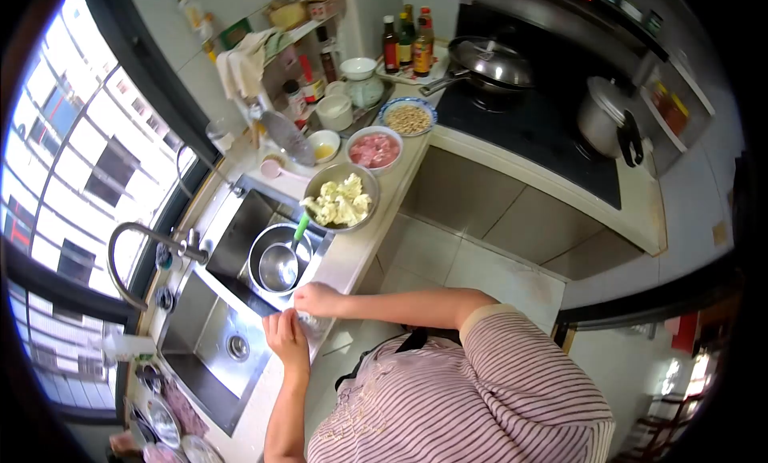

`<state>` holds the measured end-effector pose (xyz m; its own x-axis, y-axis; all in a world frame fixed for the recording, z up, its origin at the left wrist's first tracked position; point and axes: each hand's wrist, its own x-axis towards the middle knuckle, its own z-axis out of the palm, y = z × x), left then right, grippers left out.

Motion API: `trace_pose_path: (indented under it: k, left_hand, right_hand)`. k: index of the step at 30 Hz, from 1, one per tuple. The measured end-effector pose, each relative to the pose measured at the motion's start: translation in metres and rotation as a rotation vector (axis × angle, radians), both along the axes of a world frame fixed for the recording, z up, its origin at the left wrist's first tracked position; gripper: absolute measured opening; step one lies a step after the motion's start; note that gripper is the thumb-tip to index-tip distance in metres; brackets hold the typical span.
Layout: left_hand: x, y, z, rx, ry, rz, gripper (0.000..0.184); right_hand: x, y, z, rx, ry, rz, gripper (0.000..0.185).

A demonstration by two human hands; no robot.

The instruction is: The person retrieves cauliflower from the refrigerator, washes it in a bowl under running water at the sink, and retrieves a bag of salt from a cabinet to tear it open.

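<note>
My right hand (318, 300) is closed in a fist over the counter edge beside the sink. Just below it, my left hand (286, 335) has its fingers curled down, almost touching the right. Between and beside them shows a pale, glinting patch (317, 324), too unclear to name; what the fingers hold is hidden. Nearest to the hands is a metal pot (254, 259) in the sink, with a green-handled ladle or strainer (279, 268) lying in it. Beyond it, a metal bowl of cauliflower pieces (342, 200) stands on the counter.
A bowl of raw meat (374, 150), a plate of peanuts or beans (408, 117) and sauce bottles (406, 43) stand farther back. The curved faucet (120, 255) arches by the double sink (188, 335). A lidded wok (490, 61) and a pressure cooker (606, 115) sit on the stove.
</note>
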<state>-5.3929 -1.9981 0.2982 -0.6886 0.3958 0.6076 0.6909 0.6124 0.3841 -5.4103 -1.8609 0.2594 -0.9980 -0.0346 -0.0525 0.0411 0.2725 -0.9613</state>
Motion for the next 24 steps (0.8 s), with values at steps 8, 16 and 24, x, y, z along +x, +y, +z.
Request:
trace_pose_path:
  k: [8,16,24]
  left_hand:
    - [0.002,0.006,0.009,0.009,-0.029,0.021,0.006]
    - [-0.002,-0.004,0.009,-0.109,-0.376,0.054,0.01]
    - [0.0,0.016,-0.001,0.091,-0.309,0.159,0.003]
  right_hand:
    - [0.004,0.019,0.039,0.441,0.194,0.203,0.022]
    - [0.015,0.009,0.031,0.629,0.814,0.133,0.007]
    - [0.011,-0.001,0.017,0.457,0.529,-0.11,0.013]
